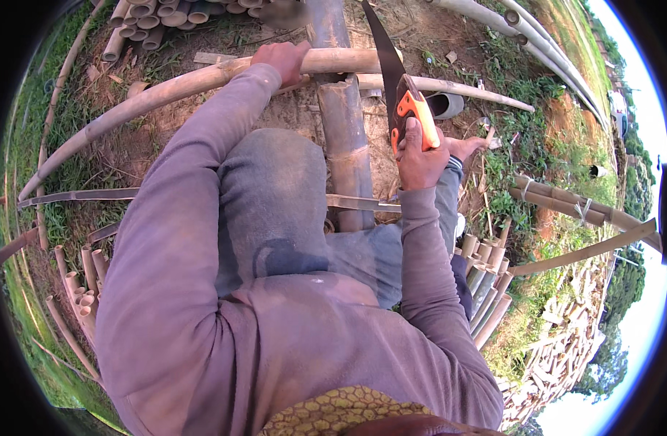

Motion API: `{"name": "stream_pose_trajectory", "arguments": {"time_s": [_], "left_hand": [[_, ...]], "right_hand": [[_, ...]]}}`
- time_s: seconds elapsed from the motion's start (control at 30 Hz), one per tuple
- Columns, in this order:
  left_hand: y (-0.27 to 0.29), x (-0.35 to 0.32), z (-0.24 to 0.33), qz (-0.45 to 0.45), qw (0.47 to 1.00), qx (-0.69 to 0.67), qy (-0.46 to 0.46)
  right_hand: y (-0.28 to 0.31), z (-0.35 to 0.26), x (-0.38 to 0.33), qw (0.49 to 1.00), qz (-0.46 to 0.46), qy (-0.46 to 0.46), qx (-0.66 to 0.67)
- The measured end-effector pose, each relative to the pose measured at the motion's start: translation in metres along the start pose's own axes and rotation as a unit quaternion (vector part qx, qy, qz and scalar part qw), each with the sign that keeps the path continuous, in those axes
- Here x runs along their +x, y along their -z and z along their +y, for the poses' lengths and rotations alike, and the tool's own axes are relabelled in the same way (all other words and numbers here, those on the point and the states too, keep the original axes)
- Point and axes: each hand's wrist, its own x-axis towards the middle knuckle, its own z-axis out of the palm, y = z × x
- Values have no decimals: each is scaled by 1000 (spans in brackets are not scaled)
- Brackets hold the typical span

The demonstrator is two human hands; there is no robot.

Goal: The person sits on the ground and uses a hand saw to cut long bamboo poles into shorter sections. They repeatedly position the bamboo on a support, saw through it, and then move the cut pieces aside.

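My left hand (281, 61) is wrapped round a long bamboo pole (166, 85) that runs from the lower left to just past the blade. Beneath it, a thicker bamboo trunk (348, 138) with a notch in its top lies pointing away from me. In my right hand (422, 158) is the orange handle of a handsaw (385, 54). Its dark blade points up and away, beside the pole's right end; whether the teeth touch the bamboo I cannot tell. A second, thinner pole (468, 89) stretches to the right behind the saw.
Cut bamboo tubes are stacked at the far left (155, 18), and more bundles (486, 283) stand by my right side. Long poles (544, 43) lie at the far right. A heap of split bamboo (566, 334) covers the ground at the lower right. My bent knee (271, 189) is close to the trunk.
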Motion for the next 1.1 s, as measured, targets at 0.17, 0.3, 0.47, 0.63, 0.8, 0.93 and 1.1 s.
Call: {"name": "stream_pose_trajectory", "arguments": {"time_s": [0.17, 0.3, 0.47, 0.63, 0.8, 0.93, 1.1], "left_hand": [[9, -3, -4, -14, 1000, -2, 7], [6, -6, -5, 3, 1000, 9, 5], [6, -1, 4, 17, 1000, 2, -9], [8, 4, -1, -18, 1000, 8, 12], [6, -4, -3, 9, 1000, 12, 2], [4, -2, -1, 9, 1000, 9, 3], [6, 9, 8, 11, 1000, 24, -9]], "right_hand": [[69, -6, -115, 999, 10, -18, -38], [87, -8, -140, 995, 5, 8, -96], [-8, 11, 33, 1000, -17, 16, -2], [8, 10, 5, 1000, -9, 6, -4], [91, -8, -125, 999, -1, -22, -34], [63, 15, -68, 1000, 11, 4, -28], [-3, 19, 55, 999, -12, 36, -22]]}}
